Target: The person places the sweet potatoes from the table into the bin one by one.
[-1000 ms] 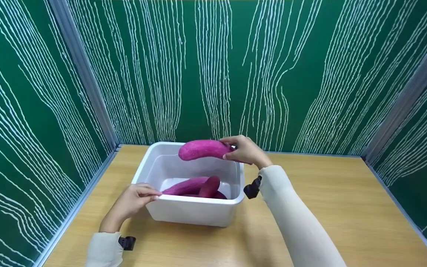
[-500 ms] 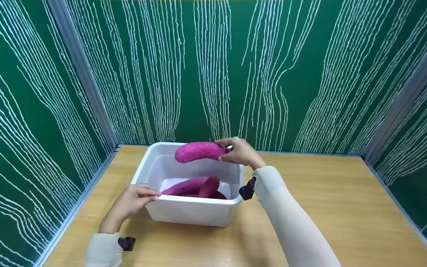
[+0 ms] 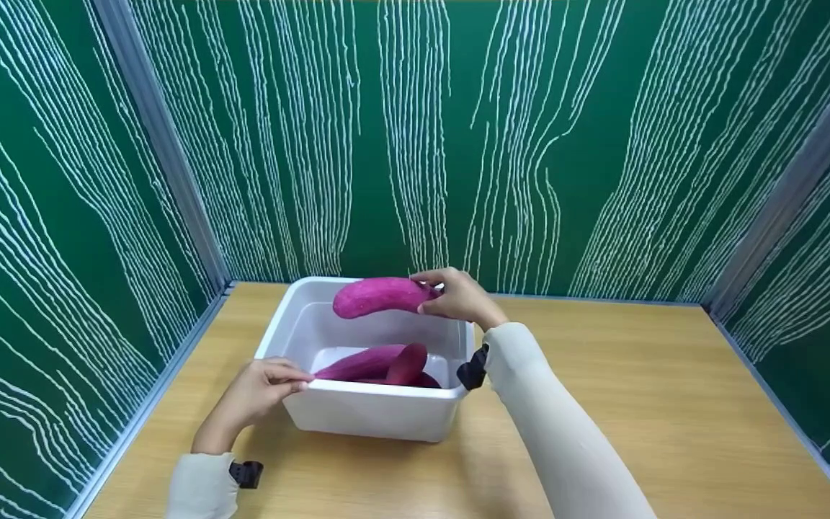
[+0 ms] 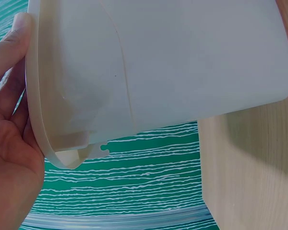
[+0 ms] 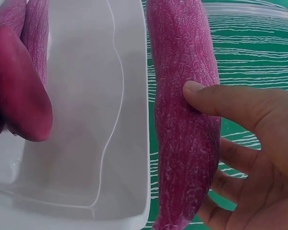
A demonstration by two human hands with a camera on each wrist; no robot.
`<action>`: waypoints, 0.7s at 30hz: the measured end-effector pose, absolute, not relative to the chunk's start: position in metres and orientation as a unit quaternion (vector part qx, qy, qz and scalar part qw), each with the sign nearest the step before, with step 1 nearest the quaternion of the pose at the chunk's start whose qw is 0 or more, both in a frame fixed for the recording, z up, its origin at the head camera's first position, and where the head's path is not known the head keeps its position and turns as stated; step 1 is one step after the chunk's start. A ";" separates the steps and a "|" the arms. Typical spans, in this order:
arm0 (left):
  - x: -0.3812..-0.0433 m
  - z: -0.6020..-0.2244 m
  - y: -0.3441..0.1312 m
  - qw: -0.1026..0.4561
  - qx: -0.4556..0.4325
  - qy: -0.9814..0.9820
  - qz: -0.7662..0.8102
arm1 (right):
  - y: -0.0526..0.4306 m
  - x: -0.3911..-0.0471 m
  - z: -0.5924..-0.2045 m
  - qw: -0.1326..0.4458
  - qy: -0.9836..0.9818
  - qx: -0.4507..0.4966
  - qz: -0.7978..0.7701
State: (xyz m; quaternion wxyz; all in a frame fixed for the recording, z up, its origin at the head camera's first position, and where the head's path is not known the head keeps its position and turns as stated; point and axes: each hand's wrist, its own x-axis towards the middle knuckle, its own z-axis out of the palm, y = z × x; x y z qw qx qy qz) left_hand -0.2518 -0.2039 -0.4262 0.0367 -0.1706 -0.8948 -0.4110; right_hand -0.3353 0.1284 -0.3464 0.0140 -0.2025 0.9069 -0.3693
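My right hand (image 3: 458, 297) holds a long magenta sweet potato (image 3: 379, 297) by one end, above the far part of a white plastic tub (image 3: 375, 411). Seen from the right wrist, the thumb lies across the wrinkled skin of the sweet potato (image 5: 185, 143), and the other fingers are partly hidden behind it. Inside the tub lie several more magenta and dark red pieces (image 3: 406, 364), one smooth and rounded. My left hand (image 3: 267, 386) pinches the tub's rim at its near left corner. In the left wrist view the fingers (image 4: 12, 55) wrap that rim (image 4: 34, 86).
The tub stands on a light wood table (image 3: 602, 404). Green panels with wavy white lines (image 3: 415, 144) rise behind and at both sides, joined by grey metal posts (image 3: 163, 137). Black wrist cameras (image 3: 246, 474) sit on both arms.
My right hand has moved slightly left and a little down with the sweet potato, further over the tub. The left hand and the tub have stayed in place.
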 end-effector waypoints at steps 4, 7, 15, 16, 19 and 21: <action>-0.252 -0.426 -0.204 0.037 -0.167 -0.898 -0.405 | 0.126 -0.336 -0.348 0.017 0.910 -0.197 -0.366; -0.252 -0.425 -0.204 0.037 -0.163 -0.899 -0.405 | 0.125 -0.337 -0.348 0.020 0.910 -0.194 -0.365; -0.252 -0.424 -0.203 0.034 -0.159 -0.899 -0.407 | 0.121 -0.336 -0.350 0.020 0.911 -0.191 -0.366; -0.252 -0.424 -0.204 0.034 -0.160 -0.899 -0.407 | 0.121 -0.336 -0.350 0.022 0.911 -0.189 -0.366; -0.252 -0.425 -0.204 0.034 -0.163 -0.897 -0.408 | 0.121 -0.337 -0.352 0.026 0.911 -0.186 -0.368; -0.252 -0.425 -0.204 0.036 -0.167 -0.897 -0.408 | 0.121 -0.338 -0.353 0.027 0.910 -0.185 -0.369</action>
